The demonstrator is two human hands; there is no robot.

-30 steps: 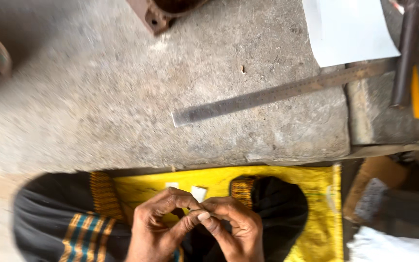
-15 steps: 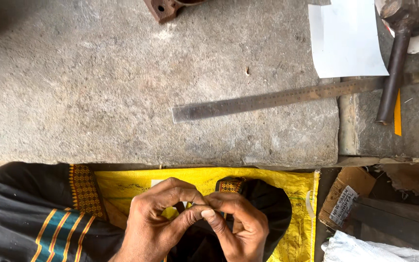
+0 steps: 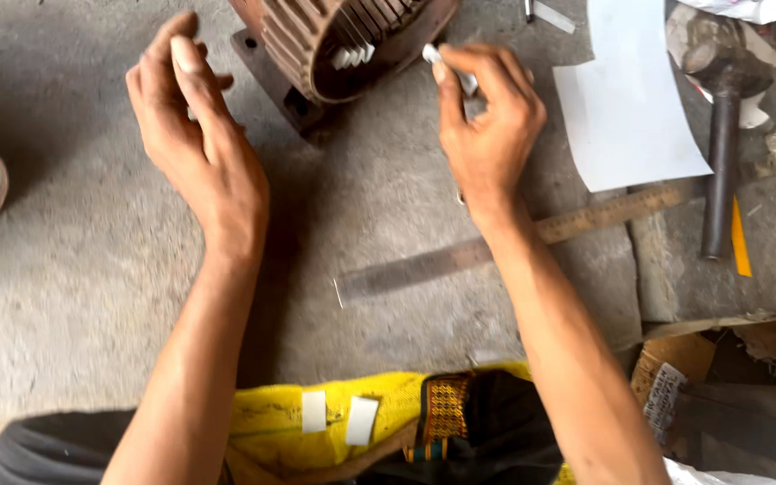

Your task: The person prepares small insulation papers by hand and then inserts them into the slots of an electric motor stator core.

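Two hands up at the ribbed motor housing (image 3: pixel 352 45): right hand (image 3: pixel 487 126) pinches a small white paper slip (image 3: pixel 433 54) at its rim, left hand (image 3: pixel 195 126) released beside it; best slide it in straight, unbent.

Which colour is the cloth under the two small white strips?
Yellow cloth, best seen in the head view.

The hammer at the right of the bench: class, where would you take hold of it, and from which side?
Probably grip the hammer on its long dark handle, near the free lower end, coming from above. It lies flat on the stone bench with its heavy head at the far end beside the white sheet. The handle is straight, narrow and bare, so fingers could close across it.
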